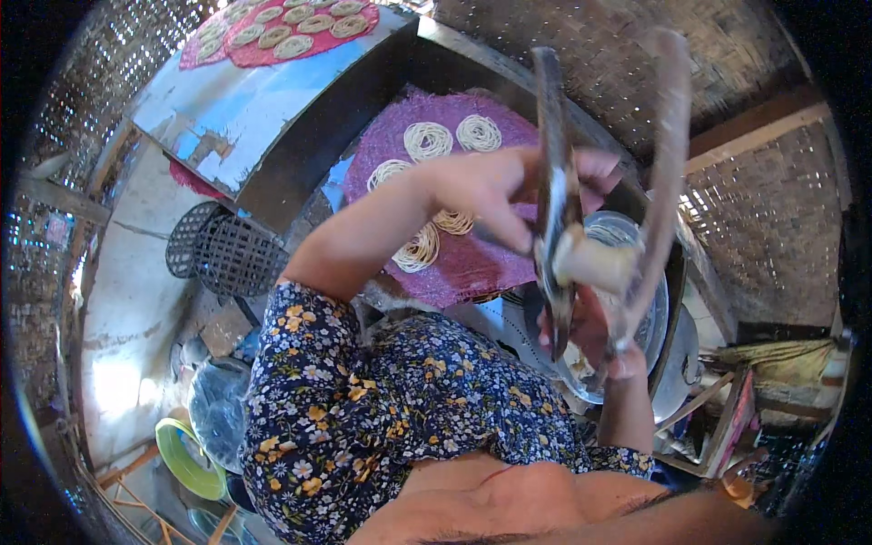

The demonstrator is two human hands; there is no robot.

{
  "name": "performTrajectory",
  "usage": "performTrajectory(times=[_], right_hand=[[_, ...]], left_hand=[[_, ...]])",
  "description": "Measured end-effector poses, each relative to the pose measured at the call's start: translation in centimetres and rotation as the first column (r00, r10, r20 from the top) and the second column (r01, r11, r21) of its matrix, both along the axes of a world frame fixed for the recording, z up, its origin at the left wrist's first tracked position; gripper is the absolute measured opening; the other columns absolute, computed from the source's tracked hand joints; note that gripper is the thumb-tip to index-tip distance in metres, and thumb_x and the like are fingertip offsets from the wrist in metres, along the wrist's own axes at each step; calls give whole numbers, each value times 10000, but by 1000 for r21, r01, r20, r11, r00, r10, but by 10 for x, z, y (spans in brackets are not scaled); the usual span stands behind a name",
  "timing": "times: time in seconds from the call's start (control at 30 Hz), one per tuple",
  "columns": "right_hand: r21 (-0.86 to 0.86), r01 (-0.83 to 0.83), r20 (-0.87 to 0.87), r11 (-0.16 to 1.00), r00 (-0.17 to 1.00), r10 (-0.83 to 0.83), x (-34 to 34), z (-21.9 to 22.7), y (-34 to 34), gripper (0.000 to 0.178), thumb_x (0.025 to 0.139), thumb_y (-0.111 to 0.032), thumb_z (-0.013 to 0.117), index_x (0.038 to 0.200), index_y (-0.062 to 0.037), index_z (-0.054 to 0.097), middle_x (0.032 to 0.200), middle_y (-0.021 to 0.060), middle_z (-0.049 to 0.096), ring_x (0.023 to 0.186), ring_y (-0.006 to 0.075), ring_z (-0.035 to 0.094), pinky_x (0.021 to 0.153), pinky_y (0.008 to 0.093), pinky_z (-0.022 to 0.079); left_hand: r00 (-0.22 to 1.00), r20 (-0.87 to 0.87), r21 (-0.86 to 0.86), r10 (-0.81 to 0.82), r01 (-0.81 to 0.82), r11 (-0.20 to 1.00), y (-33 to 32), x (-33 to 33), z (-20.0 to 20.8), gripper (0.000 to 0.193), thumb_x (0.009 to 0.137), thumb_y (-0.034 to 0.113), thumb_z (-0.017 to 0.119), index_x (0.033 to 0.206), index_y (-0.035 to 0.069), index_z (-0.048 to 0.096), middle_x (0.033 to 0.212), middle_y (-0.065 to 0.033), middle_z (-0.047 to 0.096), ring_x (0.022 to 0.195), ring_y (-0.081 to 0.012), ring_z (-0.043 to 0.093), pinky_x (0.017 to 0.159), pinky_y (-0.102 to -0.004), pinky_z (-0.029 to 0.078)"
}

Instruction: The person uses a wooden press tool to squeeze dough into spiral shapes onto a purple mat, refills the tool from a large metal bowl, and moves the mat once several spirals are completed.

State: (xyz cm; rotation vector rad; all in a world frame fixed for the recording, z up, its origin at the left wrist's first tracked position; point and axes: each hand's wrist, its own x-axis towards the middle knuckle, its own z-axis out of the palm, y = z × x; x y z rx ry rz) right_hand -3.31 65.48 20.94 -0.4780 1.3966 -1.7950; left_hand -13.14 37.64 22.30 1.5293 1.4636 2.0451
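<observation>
In front of me, raised at the right, is a wooden hand press with two long bars and a pale cylinder between them. The nearer-right bar is smeared by motion. My left hand reaches across to the dark bar, its fingers curled behind it, partly blurred. Lower down, my right hand is closed around the lower part of the press; some of its fingers are hidden. Beneath the hands lies a round tray covered in purple cloth, with several pale noodle coils on it.
Under the press at the right stands a metal basin with pale stuff inside. More coils lie on red cloths atop a worn blue-white board. A black plastic basket and a green basin are at the left. Woven walls surround me.
</observation>
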Motion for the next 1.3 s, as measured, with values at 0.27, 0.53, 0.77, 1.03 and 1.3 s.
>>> performTrajectory(times=[0.27, 0.53, 0.77, 1.03, 1.3], right_hand=[[212, 70, 245, 975, 962, -122, -3, 30, 22, 1027, 580, -509, 736, 1316, 34, 269, 1213, 202, 460, 1064, 310, 501, 909, 409, 384], [267, 70, 277, 961, 950, -147, -22, 7, 1, 999, 592, -526, 713, 1300, 42, 296, 1178, 202, 492, 1041, 301, 518, 893, 402, 400], [464, 95, 105, 881, 981, -162, -13, 14, 4, 967, 549, -533, 710, 1244, 48, 374, 1125, 170, 528, 946, 250, 555, 819, 356, 435], [544, 230, -150, 807, 973, -176, -19, 52, -12, 800, 510, -490, 738, 1068, 44, 532, 922, 79, 602, 826, 161, 564, 720, 276, 436], [524, 238, -75, 817, 969, -235, 4, 65, -3, 805, 481, -425, 779, 1072, 59, 526, 938, 85, 609, 848, 172, 575, 745, 290, 444]], left_hand=[[876, -93, 654, -474, 413, 634, 7, -4, 47, 863, 670, 58, 681, 1383, 109, 199, 1307, -161, 382, 1211, -340, 383, 983, -456, 334], [728, 550, 683, -410, -109, 722, -4, -74, -48, 441, 801, 503, 528, 1046, 137, 532, 1055, -131, 570, 1016, -331, 529, 903, -507, 397], [676, 553, 718, -488, -90, 690, -4, -66, -56, 423, 795, 594, 464, 820, 180, 547, 858, -76, 558, 905, -300, 533, 783, -487, 448], [811, 303, 780, -501, 90, 619, -19, -70, -24, 445, 799, 605, 447, 851, 189, 596, 929, -74, 583, 934, -325, 562, 815, -481, 434], [837, 237, 775, -493, 143, 616, -4, -50, -21, 447, 835, 589, 387, 875, 197, 599, 908, -88, 581, 950, -330, 546, 801, -470, 443]])
